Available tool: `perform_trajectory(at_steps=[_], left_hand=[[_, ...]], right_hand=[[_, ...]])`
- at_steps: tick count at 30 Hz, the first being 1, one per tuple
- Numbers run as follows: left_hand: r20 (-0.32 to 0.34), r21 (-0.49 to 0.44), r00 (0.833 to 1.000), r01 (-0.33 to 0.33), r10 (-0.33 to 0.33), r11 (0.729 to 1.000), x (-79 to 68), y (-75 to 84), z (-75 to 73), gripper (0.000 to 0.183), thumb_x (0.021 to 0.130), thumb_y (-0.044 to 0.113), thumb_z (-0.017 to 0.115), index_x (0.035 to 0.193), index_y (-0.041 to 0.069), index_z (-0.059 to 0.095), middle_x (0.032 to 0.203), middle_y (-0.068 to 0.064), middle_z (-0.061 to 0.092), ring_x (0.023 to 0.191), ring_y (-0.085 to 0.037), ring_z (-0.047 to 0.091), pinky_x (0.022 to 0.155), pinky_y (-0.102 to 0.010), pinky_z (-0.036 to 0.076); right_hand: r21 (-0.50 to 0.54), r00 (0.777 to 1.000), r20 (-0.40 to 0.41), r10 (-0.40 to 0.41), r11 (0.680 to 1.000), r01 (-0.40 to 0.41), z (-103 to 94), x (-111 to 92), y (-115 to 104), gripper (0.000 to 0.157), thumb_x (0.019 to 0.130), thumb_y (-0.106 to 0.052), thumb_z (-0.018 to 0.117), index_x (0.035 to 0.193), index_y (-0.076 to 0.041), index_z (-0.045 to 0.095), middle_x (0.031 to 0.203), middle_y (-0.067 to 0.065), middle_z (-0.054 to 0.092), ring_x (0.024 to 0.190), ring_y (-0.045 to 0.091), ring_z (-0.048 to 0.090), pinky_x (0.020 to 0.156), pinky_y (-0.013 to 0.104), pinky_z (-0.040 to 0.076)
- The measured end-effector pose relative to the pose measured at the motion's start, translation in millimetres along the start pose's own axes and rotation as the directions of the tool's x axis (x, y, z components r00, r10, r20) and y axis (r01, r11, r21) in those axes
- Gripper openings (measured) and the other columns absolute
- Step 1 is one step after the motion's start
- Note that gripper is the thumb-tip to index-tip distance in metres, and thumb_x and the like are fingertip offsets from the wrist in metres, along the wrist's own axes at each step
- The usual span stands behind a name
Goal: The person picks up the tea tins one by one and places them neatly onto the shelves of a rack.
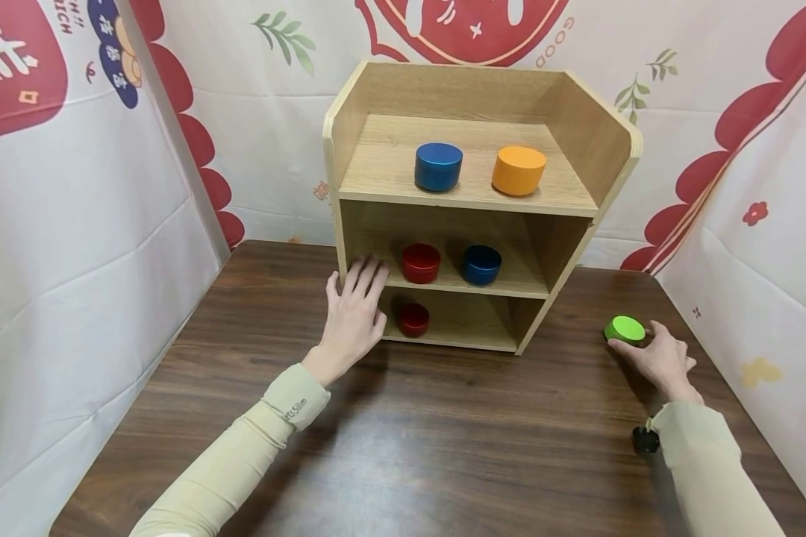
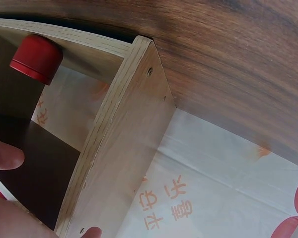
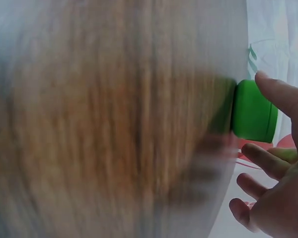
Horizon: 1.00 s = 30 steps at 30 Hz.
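A wooden shelf unit with three levels stands on the dark table. My left hand holds its front left edge. The fingers reach over the middle board, the thumb is at the lower compartment, and one finger lies outside the side panel. At the far right, my right hand holds a round green tin between thumb and fingers, at the tabletop. In the right wrist view the thumb lies against the green tin, with the other fingers spread apart.
A blue tin and an orange tin stand on the top level. On the middle level are a red tin and a dark blue tin. Another red tin sits at the bottom. Printed cloth hangs around the table.
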State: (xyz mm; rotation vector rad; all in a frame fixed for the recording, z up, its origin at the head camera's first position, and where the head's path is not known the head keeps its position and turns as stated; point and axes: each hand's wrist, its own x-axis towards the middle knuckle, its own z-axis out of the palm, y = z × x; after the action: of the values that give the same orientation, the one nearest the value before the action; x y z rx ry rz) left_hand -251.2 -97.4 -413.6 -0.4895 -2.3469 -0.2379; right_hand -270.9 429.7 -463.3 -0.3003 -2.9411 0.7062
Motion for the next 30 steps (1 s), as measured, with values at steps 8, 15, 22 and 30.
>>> perform_trajectory(at_steps=[8, 15, 22, 30], left_hand=[[0.004, 0.009, 1.0, -0.006, 0.006, 1.0, 0.0, 0.5, 0.9, 0.073, 0.074, 0.01, 0.061, 0.144, 0.013, 0.042, 0.15, -0.009, 0.041, 0.142, -0.029, 0.032, 0.103, -0.065, 0.027], [0.019, 0.01, 1.0, -0.003, 0.003, 1.0, 0.2, 0.3, 0.7, 0.072, 0.074, 0.011, 0.06, 0.144, 0.014, 0.041, 0.15, -0.009, 0.041, 0.142, -0.028, 0.031, 0.103, -0.065, 0.026], [0.026, 0.006, 1.0, 0.0, 0.0, 1.0, -0.4, -0.7, 0.2, 0.072, 0.075, 0.011, 0.06, 0.144, 0.014, 0.041, 0.151, -0.008, 0.04, 0.142, -0.028, 0.031, 0.103, -0.065, 0.026], [0.002, 0.001, 1.0, -0.001, 0.001, 1.0, -0.1, -2.0, -0.4, 0.072, 0.074, 0.01, 0.06, 0.143, 0.013, 0.043, 0.149, -0.009, 0.042, 0.141, -0.029, 0.033, 0.103, -0.066, 0.027]], right_hand=[[0.012, 0.999, -0.039, 0.019, 1.0, -0.019, 7.5, 1, 2, 0.087, 0.085, -0.05, 0.065, 0.14, 0.011, 0.035, 0.132, 0.041, 0.042, 0.113, 0.062, 0.035, 0.083, 0.069, 0.019], [0.015, 0.999, -0.04, 0.036, 0.999, -0.035, 9.2, 1, -2, 0.084, 0.086, -0.049, 0.065, 0.138, 0.011, 0.037, 0.131, 0.04, 0.043, 0.112, 0.06, 0.036, 0.083, 0.068, 0.018], [0.001, 0.999, -0.04, 0.034, 0.999, -0.033, 11.0, 3, -5, 0.087, 0.085, -0.052, 0.064, 0.138, 0.012, 0.037, 0.13, 0.041, 0.044, 0.112, 0.058, 0.038, 0.085, 0.068, 0.019], [0.008, 0.999, -0.053, -0.003, 1.0, 0.003, 12.3, 2, -12, 0.088, 0.084, -0.052, 0.066, 0.137, 0.012, 0.038, 0.129, 0.041, 0.044, 0.112, 0.057, 0.04, 0.086, 0.07, 0.019]])
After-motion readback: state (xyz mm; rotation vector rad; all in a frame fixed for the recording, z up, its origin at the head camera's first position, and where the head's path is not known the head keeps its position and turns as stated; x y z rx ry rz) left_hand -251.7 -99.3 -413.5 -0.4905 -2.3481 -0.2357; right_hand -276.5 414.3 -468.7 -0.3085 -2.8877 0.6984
